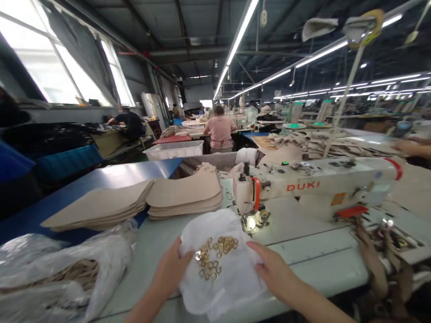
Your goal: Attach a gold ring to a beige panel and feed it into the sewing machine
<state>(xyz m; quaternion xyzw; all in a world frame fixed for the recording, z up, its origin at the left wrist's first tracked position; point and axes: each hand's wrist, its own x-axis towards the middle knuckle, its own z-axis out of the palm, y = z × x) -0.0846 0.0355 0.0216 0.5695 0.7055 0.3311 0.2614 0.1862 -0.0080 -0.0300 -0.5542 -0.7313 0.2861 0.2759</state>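
My left hand (175, 265) is closed on the left edge of a white cloth (232, 282), its thumb lying on top. On the right edge of the same cloth, my right hand (269, 265) grips with thumb and fingers. A small heap of gold-coloured metal rings (215, 253), some looking D-shaped, lies on the cloth between both hands. The cloth rests on the pale sewing table, just in front of the needle area of a white sewing machine (316, 184). Fingers under the cloth are hidden.
Beige cut pieces are stacked in two piles (185, 193) (101, 206) behind the cloth. A clear plastic bag (114, 264) with tan strips stands at left. Brown straps (372, 255) hang at right. A person (220, 128) sits ahead; another person's arm (412, 147) shows far right.
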